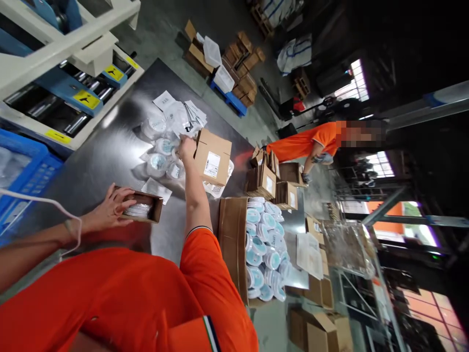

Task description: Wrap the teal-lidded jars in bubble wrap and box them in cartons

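My left hand [116, 211] grips a small open cardboard box [157, 209] by its end and sides, fingers over the rim. Inside lies a clear plastic-wrapped pack [138, 210]. My right hand [187, 147] reaches across the metal table, its fingers bent down beside bagged round tubs [165, 146] with pale blue labels. What these fingers hold, if anything, is hidden. White printed leaflets [196, 115] lie just beyond that hand. Close to its wrist, flat cardboard boxes [214, 151] with a white label rest on a white plastic basket [216, 189].
A large carton [232, 244] full of round tubs [267, 244] stands beside my right arm. Bundled flat boxes [262, 183] lie past it, near a co-worker in orange [300, 143]. A roller conveyor [84, 93] and blue crate [32, 176] border the metal table [98, 161].
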Demonstrator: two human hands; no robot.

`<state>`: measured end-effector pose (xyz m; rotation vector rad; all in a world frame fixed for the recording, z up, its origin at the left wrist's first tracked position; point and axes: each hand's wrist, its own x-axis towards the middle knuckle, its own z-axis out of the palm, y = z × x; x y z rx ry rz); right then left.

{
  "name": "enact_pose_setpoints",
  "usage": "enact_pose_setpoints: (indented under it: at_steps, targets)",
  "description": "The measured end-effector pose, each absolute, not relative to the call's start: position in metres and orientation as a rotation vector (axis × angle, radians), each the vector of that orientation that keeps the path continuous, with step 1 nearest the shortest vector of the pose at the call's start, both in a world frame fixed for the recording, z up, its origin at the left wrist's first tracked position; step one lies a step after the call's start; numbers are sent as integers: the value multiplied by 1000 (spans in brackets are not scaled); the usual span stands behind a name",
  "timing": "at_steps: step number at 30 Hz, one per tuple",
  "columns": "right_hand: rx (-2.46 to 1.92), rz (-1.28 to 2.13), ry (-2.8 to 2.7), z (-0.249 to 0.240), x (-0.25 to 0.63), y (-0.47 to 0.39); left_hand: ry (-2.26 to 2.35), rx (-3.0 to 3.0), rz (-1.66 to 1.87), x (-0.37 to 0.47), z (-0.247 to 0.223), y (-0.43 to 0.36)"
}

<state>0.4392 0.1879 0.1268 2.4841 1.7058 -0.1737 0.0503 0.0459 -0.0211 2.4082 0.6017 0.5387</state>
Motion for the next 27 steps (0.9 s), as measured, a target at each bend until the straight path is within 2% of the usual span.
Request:
enact_pose_setpoints:
  at_steps: [4, 7, 10, 14, 19, 23, 27]
  targets:
    - [2981, -246, 1779, 143, 423, 118, 692, 2233, 626, 52, -18, 51]
    - [3389, -716, 1630, 132, 388, 55, 999, 1835, 813, 56, -18, 52]
    - [3490, -1047, 1489, 111, 341, 1, 1184, 1517, 880, 60, -24, 53]
    - [3199, -913, 1459, 92, 287, -33, 1163, 1363, 817, 61, -30, 61]
    - [2848, -728, 1434, 89, 255, -20, 1111, 1229, 736, 56, -25, 77]
    - [2771, -741, 1449, 91, 240, -9, 1113, 1205, 688, 54, -20, 84]
    - [2759, -538, 1400, 95, 227, -13, 1147, 1246, 669, 51, -14, 86]
